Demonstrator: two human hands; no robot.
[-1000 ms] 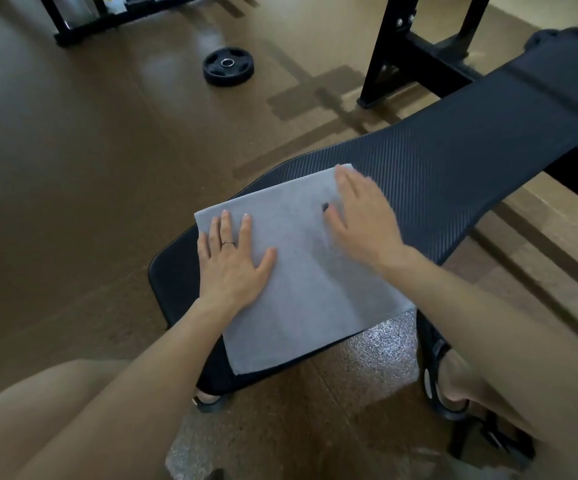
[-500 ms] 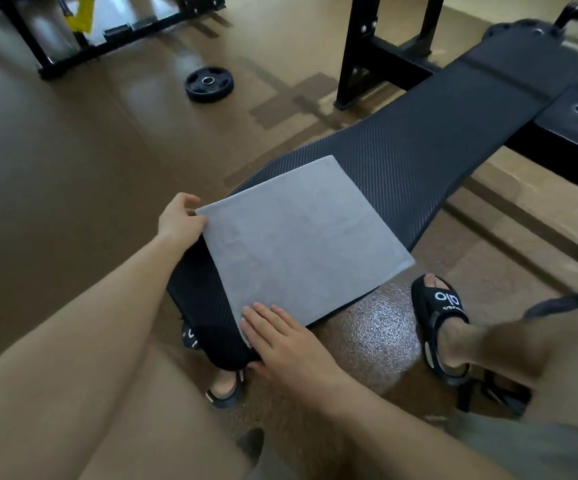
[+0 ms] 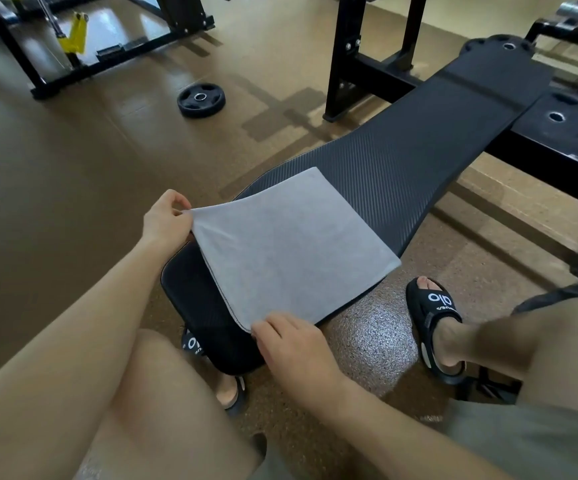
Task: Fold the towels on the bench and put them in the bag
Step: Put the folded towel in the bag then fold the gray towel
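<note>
Since half a second ago my left hand (image 3: 166, 221) has lifted its corner of the gray towel (image 3: 291, 247) up off the black bench (image 3: 419, 168), so that side now floats in a soft curve instead of lying flat. Same grip otherwise, fingers and thumb pinching the far-left corner. My right hand (image 3: 294, 344) is at the near corner, the one closest to me, fingers curled over the edge and pinching it just past the bench's rounded end.

So the towel stretches between my two hands along its left edge, with the stitched hem running from one hand to the other. Its right half lies on the bench pad, and the near-right corner hangs a little over the bench's side, above the floor (image 3: 73, 168).

I'm straddling the bench, a black sandal (image 3: 434, 327) on my right foot out to the side and the other sandal (image 3: 232, 393) partly hidden under the pad. Farther off on the floor there's a weight plate (image 3: 201, 99) and a black rack frame (image 3: 350, 57) behind the bench.
</note>
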